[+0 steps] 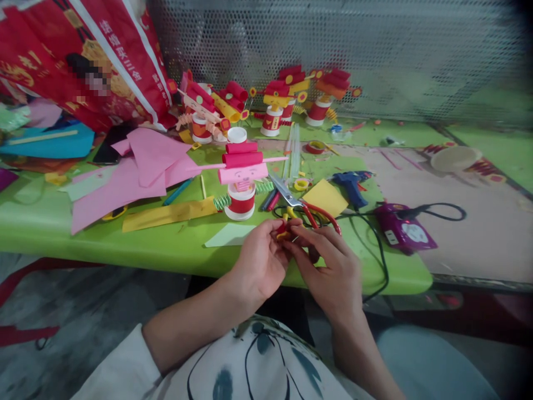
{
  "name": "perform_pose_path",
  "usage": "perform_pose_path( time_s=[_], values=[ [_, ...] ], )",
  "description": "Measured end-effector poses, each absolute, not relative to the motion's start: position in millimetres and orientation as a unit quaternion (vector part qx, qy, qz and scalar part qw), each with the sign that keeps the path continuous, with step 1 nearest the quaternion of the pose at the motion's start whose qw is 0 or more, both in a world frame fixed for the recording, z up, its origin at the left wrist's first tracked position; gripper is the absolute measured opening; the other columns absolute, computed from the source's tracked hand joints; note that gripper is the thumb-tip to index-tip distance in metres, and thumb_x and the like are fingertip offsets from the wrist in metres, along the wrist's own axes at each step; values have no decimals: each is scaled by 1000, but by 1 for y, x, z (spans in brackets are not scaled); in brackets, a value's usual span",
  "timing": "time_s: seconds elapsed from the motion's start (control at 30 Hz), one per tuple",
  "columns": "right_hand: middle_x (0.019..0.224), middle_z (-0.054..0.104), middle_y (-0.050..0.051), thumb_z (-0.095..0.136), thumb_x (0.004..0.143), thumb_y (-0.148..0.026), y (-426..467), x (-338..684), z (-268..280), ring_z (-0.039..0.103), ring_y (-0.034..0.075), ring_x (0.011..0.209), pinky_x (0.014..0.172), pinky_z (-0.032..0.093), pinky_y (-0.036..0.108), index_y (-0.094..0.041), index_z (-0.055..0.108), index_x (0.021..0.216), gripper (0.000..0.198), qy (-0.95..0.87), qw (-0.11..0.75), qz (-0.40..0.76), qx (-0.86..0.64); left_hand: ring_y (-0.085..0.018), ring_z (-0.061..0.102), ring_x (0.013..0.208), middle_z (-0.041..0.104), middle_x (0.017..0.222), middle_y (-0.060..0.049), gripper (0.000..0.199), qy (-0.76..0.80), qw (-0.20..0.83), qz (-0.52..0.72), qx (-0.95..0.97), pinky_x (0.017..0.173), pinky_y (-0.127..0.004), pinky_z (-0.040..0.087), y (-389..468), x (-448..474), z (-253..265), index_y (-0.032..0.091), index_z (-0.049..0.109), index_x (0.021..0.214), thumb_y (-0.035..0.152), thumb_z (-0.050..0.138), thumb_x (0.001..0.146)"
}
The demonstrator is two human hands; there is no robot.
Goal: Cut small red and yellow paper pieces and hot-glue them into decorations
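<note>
My left hand (262, 258) and my right hand (331, 266) meet at the table's front edge. Between their fingertips is a small red and yellow piece (283, 235), perhaps paper, largely hidden by the fingers. Scissors (308, 208) with red handles are just beyond my right fingers; whether they touch the hand I cannot tell. Past my left hand stands a paper figure (242, 203) with a pink face, red rolls on top and green spring arms on a white and red spool. A pale green paper piece (229, 235) lies beside my left hand.
Pink paper sheets (145, 161) and a yellow strip (166, 215) lie to the left. Several similar figures (272, 119) stand at the back near a perforated metal panel (353, 61). At right are a blue glue gun (353, 186), a purple power adapter (406, 228) and a black cable (381, 250).
</note>
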State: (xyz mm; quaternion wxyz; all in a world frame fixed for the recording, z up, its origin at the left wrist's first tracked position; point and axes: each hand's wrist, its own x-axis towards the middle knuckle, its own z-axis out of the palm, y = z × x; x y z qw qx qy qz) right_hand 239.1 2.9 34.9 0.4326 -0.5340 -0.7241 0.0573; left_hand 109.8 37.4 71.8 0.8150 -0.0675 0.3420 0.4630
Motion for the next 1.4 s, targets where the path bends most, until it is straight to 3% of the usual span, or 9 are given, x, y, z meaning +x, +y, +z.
perform_pose_path(
  time_s=[0.2, 0.47, 0.73, 1.1, 1.4],
  values=[
    [99, 67, 6, 74, 93, -19, 1, 235, 39, 68, 15, 73, 58, 58, 28, -21, 76, 108, 14, -714, 439, 73, -541, -7, 62, 64, 76, 89, -10, 23, 345, 820, 454, -45, 54, -15, 44, 34, 110, 72, 10, 76, 83, 15, 56, 94],
    [99, 66, 7, 70, 95, -18, 1, 233, 36, 69, 20, 83, 65, 58, 32, -19, 77, 107, 13, -724, 429, 65, -536, -5, 58, 60, 73, 81, -6, 21, 352, 822, 444, -50, 53, -14, 41, 31, 109, 73, 10, 76, 83, 14, 58, 94],
    [99, 66, 7, 70, 96, -17, -2, 233, 39, 68, 20, 88, 69, 59, 33, -20, 76, 102, 10, -728, 432, 72, -527, -6, 62, 65, 76, 86, -8, 19, 354, 817, 452, -48, 56, -14, 46, 29, 108, 74, 11, 77, 84, 13, 60, 92],
    [99, 66, 6, 74, 96, -27, -7, 237, 44, 59, 13, 60, 53, 50, 30, -18, 77, 105, 14, -725, 399, 27, -561, -11, 71, 83, 79, 101, -15, 28, 341, 815, 468, -23, 59, -14, 49, 28, 106, 77, 9, 79, 89, 15, 53, 97],
    [105, 71, 8, 73, 95, -23, -7, 234, 45, 67, 17, 71, 58, 54, 32, -19, 75, 110, 15, -724, 405, 48, -556, -9, 70, 81, 79, 102, -13, 25, 335, 818, 467, -29, 63, -12, 51, 28, 103, 73, 9, 79, 88, 15, 56, 95]
  ],
)
